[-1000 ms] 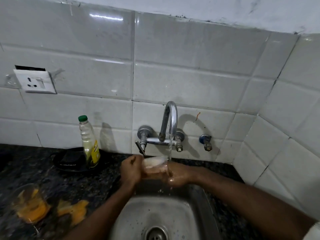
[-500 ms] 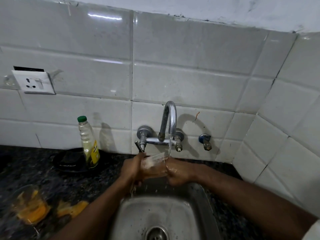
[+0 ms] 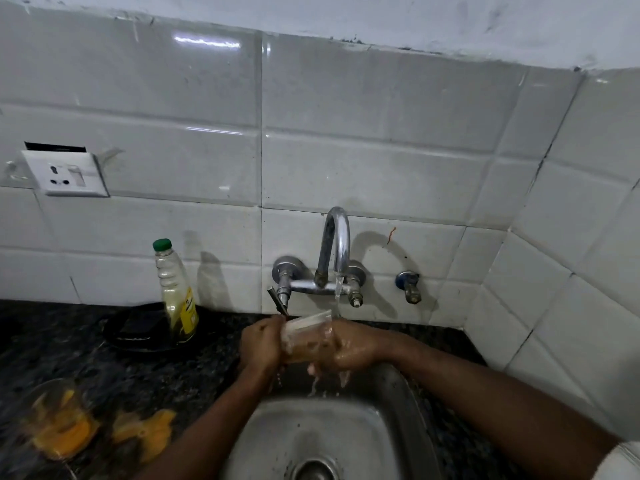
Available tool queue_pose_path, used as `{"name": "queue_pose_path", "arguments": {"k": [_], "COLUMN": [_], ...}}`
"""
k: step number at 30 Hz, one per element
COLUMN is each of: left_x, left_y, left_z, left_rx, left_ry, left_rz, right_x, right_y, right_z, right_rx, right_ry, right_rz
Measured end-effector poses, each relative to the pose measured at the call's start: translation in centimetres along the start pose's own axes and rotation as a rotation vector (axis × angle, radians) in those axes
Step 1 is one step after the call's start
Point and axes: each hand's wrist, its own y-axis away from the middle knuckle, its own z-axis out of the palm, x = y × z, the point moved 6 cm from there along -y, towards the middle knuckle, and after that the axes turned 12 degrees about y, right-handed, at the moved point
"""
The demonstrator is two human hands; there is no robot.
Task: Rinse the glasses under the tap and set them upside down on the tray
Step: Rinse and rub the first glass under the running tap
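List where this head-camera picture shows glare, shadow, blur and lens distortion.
Head view: glare streaks the upper tile; the tap and bottle throw soft shadows to their right; the glass under the water and the second glass at lower left are blurred; the grout lines bow towards the edges, a wide-angle effect.

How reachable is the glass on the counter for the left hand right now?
Probably not yet: the left hand grips the glass under the tap. Otherwise only orange scraps lie toward the counter glass.

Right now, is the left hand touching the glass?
Touching. In the head view the left hand curls against the side of the glass, with no gap.
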Motion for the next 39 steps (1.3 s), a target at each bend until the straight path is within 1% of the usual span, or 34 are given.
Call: {"name": "queue_pose_path", "arguments": {"k": [1,3,5,7,9,10,11,12,13,15,16,17,18,20,21,22,23,24,25,26,27,28,30,31,32,33,35,36,37,38,39], "left_x": [0.1,0.1,-0.2,-0.5,0.3,0.9,1.1,1.0,0.3,-0.8,-1.2,-1.1,-0.5,2.1,2.5,2.3,1.9,1.1,0.3,-0.1,0.3,1.1,3.5,3.7,3.8,3.2,1.5,1.0,1.1,1.6,2.6], "left_y": [0.2,0.2,0.1,0.4,1.8,2.5,2.6,2.0,0.6,-1.0,-1.2,-1.3,-1.1,2.0,3.0,3.0,1.9,0.6,-0.1,-0.3,-0.2,-0.1,2.4,3.2,3.1,1.9,-0.4,-0.9,-1.0,-0.9,-0.2], "left_z": [-0.2,-0.6,-0.9,-1.0,-0.6,-0.5,-0.6,-0.7,-0.4,0.4,0.5,0.4,0.4,0.2,0.0,-0.2,0.0,0.2,0.2,0.4,0.3,0.4,0.0,-0.2,-0.4,-0.2,0.1,0.2,0.3,0.3,0.1], "left_rx": [0.083,0.184,0.215,0.176,0.067,0.042,0.047,0.066,0.052,-0.054,-0.095,-0.091,-0.061,-0.042,-0.026,-0.008,0.012,0.021,0.007,-0.013,-0.025,-0.019,-0.01,-0.009,-0.002,0.009,0.015,-0.002,-0.017,-0.004,0.011], "left_ry": [-0.071,-0.155,-0.13,-0.085,-0.086,-0.096,-0.109,-0.134,-0.16,-0.25,-0.303,-0.353,-0.358,-0.237,-0.198,-0.184,-0.176,-0.189,-0.263,-0.329,-0.366,-0.347,-0.223,-0.218,-0.217,-0.233,-0.357,-0.435,-0.467,-0.447,-0.375], "left_rz": [0.019,0.055,0.082,0.159,0.345,0.427,0.456,0.412,0.277,-0.091,-0.183,-0.146,0.014,0.425,0.515,0.494,0.355,0.14,-0.08,-0.185,-0.152,0.016,0.432,0.533,0.538,0.407,0.015,-0.085,-0.063,0.073,0.244], "right_x": [0.0,1.1,1.9,2.3,2.1,1.9,1.6,1.4,1.1,1.2,1.4,1.6,1.9,2.1,2.0,1.7,1.3,1.0,0.9,1.0,0.9,1.1,1.0,0.7,0.5,0.0,-0.3,-0.1,0.0,0.2,0.2], "right_y": [0.1,0.2,0.6,0.9,1.1,1.2,1.5,1.7,1.9,2.4,2.6,2.7,2.8,2.5,2.4,2.4,2.4,2.5,2.6,2.7,2.9,3.0,2.9,2.8,2.8,2.8,2.8,2.9,3.1,3.0,3.0], "right_z": [-0.3,-0.4,0.2,0.8,1.2,1.1,1.1,1.1,1.3,1.8,1.9,1.9,1.8,1.9,1.9,1.7,1.5,1.4,1.2,1.2,1.2,1.2,1.4,1.3,1.1,0.8,0.5,0.5,0.7,0.9,1.1], "right_rx": [0.047,0.209,0.362,0.518,0.646,0.691,0.711,0.714,0.71,0.692,0.697,0.716,0.745,0.787,0.801,0.814,0.811,0.791,0.772,0.762,0.762,0.775,0.797,0.798,0.809,0.814,0.791,0.786,0.785,0.78,0.769], "right_ry": [-0.155,-0.454,-0.635,-0.644,-0.63,-0.567,-0.482,-0.368,-0.268,-0.177,-0.184,-0.223,-0.283,-0.473,-0.516,-0.456,-0.362,-0.277,-0.239,-0.238,-0.259,-0.315,-0.529,-0.593,-0.584,-0.498,-0.352,-0.349,-0.398,-0.47,-0.567], "right_rz": [0.039,0.158,0.284,0.346,0.358,0.341,0.307,0.266,0.225,0.205,0.216,0.227,0.258,0.326,0.338,0.343,0.335,0.329,0.325,0.328,0.326,0.325,0.32,0.31,0.295,0.29,0.298,0.301,0.296,0.288,0.286]}}
